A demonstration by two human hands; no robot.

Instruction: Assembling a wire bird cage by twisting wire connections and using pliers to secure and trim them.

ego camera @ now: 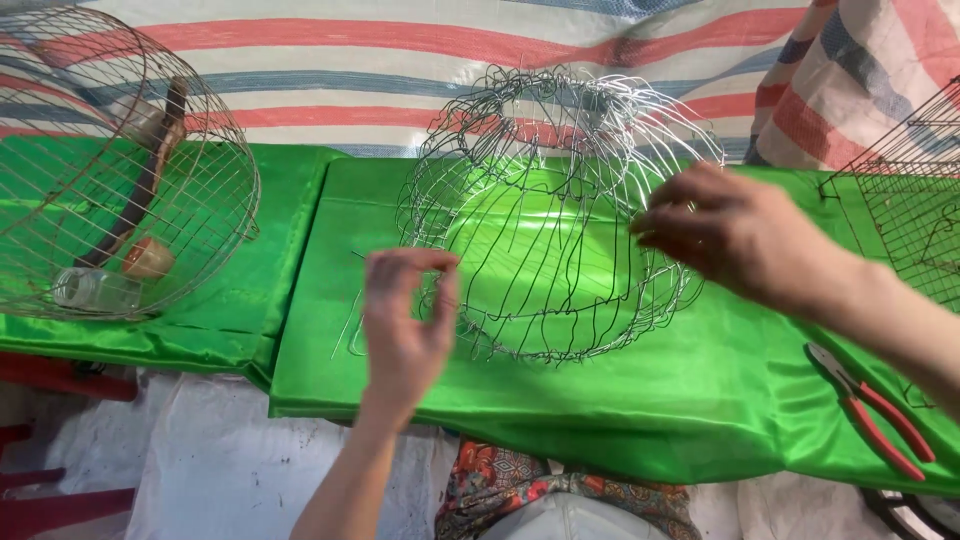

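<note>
While the unfinished wire cage point(550, 210) lies on its side in the middle of the green tabletop point(700, 400), I have both hands at it. As far as I can judge, the frame is shaped: hoops and long curved ribs already make a rounded dome, but the ribs stand wide apart with no fine cross-wires between them, and loose ends stick out around the top ring and lower rim, so the weaving looks far from done. My left hand point(405, 320) is at the cage's near left edge, its fingers point(440, 275) pinched together on what seems to be a thin wire, though the strand itself is too fine to tell surely. My right hand point(735, 235) rests on the right side of the frame, fingers curled against the ribs; whether they grip one I cannot tell. Red-handled pliers point(870, 405) lie unused at my right. A closely meshed round cage point(115, 170) sits at the far left.
</note>
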